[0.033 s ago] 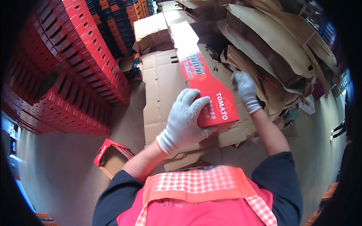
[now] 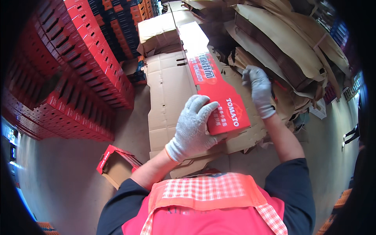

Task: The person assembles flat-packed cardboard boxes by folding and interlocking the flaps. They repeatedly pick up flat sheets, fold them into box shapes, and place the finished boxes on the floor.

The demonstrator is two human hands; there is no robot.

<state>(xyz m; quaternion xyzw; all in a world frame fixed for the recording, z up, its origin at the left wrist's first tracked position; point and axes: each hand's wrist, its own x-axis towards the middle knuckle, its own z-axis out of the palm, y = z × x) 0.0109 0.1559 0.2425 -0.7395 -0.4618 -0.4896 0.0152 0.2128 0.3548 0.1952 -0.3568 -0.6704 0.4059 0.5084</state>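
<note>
A long red-and-white printed carton [image 2: 229, 96] lies on a stack of flat brown cardboard [image 2: 166, 98]. Its near end is folded into a box corner, while its pale far part stretches flat away from me. My left hand [image 2: 194, 123], in a grey-white knit glove, grips the carton's near left side, thumb along the near end and fingers over the top. My right hand [image 2: 258, 88], gloved alike, hovers just right of the carton, apart from it. Its fingers are loosely bent, and I see nothing in them.
Tall stacks of red cartons [image 2: 98, 51] stand at left, with dark blue and orange crates [image 2: 121, 27] behind. An open red carton [image 2: 117, 166] sits on the floor near my left forearm. Bundled brown cardboard sheets [image 2: 282, 47] pile up at the far right.
My right hand has moved slightly right and away from me, and looks sharper. The carton and my left hand have shifted a little to the right and nearer; the grip stays.
</note>
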